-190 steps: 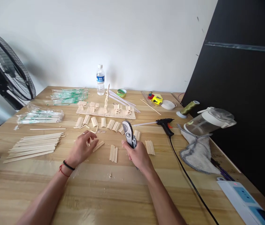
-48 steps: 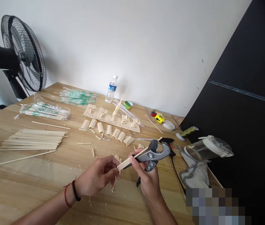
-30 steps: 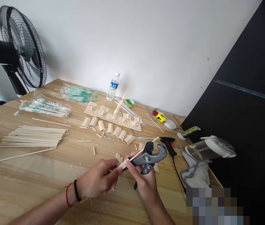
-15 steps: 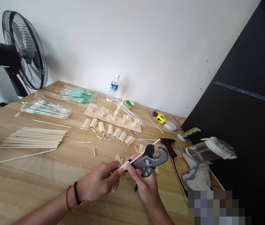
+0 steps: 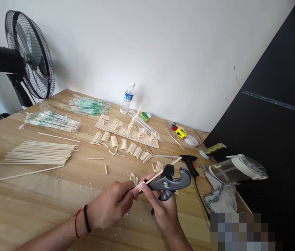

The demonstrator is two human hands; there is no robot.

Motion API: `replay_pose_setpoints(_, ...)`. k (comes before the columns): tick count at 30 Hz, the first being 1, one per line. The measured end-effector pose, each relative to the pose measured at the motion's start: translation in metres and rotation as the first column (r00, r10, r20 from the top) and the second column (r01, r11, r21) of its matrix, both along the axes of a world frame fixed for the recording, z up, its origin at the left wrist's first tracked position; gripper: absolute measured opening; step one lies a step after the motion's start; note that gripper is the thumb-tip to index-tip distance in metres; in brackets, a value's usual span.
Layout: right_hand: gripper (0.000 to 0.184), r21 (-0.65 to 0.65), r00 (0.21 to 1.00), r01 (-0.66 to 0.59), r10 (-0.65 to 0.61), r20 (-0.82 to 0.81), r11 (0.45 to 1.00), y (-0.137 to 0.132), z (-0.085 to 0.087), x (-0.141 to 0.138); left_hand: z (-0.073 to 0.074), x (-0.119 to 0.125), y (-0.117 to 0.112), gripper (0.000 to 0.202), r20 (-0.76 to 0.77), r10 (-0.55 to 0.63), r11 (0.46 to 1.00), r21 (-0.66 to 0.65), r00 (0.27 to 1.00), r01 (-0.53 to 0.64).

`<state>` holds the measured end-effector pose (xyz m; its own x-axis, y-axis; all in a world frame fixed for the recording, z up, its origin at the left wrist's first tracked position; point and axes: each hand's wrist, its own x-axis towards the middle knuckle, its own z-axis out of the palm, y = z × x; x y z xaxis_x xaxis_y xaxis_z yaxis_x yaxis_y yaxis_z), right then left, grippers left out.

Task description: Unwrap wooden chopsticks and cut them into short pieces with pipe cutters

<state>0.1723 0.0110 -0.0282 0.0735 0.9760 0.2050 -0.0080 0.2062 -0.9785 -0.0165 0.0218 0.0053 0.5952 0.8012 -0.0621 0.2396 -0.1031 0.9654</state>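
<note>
My left hand (image 5: 112,205), with dark and red bands on its wrist, pinches thin wooden sticks (image 5: 155,175) between thumb and fingers. One long stick slants up and right along a grey hook-jawed pipe cutter (image 5: 177,183). My right hand (image 5: 164,213) is wrapped round the cutter's handles, its thumb pressed against the sticks close to my left fingertips. The cutter's jaw faces up and right, with no stick inside it. Beyond my hands lie small slatted panels of cut sticks (image 5: 132,148) and a long slatted base (image 5: 116,129) with little raised pieces on it.
A pile of long sticks (image 5: 40,153) lies left, with wrapped bundles (image 5: 52,121) behind. A water bottle (image 5: 127,98) stands near the wall. To the right are a glue gun (image 5: 189,164) with its cord, a yellow tape measure (image 5: 181,133), a thread spool (image 5: 215,149) and a clear jug (image 5: 237,168).
The whole view has shifted slightly. Both hands keep the same grip on the sticks and the cutter, with hardly any movement between them.
</note>
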Motion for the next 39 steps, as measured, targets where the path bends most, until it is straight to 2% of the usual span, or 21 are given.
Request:
replay_pose_setpoints(5,0.025,-0.003,1.000,-0.001,0.001,-0.005,1.000,0.000,0.002,-0.001,0.000,0.000,0.000,0.034,-0.022,0.011,0.999,0.032,1.000,-0.011)
replay_pose_setpoints(8,0.020,0.003,0.998,0.002,-0.002,0.061,1.000,0.001,0.007,0.000,0.000,-0.001,0.001,0.034,-0.020,0.021,0.999,0.040,1.000,-0.020)
replay_pose_setpoints(11,0.015,0.076,0.981,0.023,-0.037,0.193,0.997,0.003,0.014,0.003,0.001,-0.003,0.003,0.036,-0.024,0.043,0.998,0.050,0.999,-0.042)
replay_pose_setpoints(14,0.020,0.184,0.951,0.058,-0.110,0.288,0.981,0.007,0.020,0.010,0.002,-0.006,0.006,0.040,0.005,0.107,0.993,0.055,0.994,-0.107)
replay_pose_setpoints(17,0.019,0.288,0.878,0.138,-0.251,0.407,0.948,0.014,0.020,0.022,0.003,-0.007,0.007,0.044,0.061,0.162,0.985,0.051,0.985,-0.165)
replay_pose_setpoints(21,0.014,0.367,0.711,0.184,-0.382,0.590,0.912,0.023,0.015,0.037,0.003,-0.007,0.003,0.045,0.094,0.189,0.974,0.107,0.978,-0.198)
replay_pose_setpoints(23,0.012,0.375,0.663,0.170,-0.388,0.640,0.911,0.025,0.013,0.040,0.003,-0.006,0.002,0.044,0.097,0.193,0.969,0.138,0.976,-0.205)
replay_pose_setpoints(26,0.010,0.384,0.641,0.095,-0.352,0.682,0.918,0.026,0.011,0.038,0.003,-0.006,0.000,0.041,0.080,0.186,0.965,0.170,0.979,-0.197)
replay_pose_setpoints(31,0.026,0.407,0.638,-0.052,-0.284,0.716,0.912,0.023,0.008,0.030,0.001,-0.004,-0.002,0.033,0.020,0.164,0.953,0.253,0.986,-0.164)
replay_pose_setpoints(39,0.031,0.430,0.665,-0.070,-0.280,0.693,0.900,0.023,0.001,0.023,-0.002,-0.002,-0.005,0.026,-0.028,0.143,0.922,0.368,0.989,-0.122)
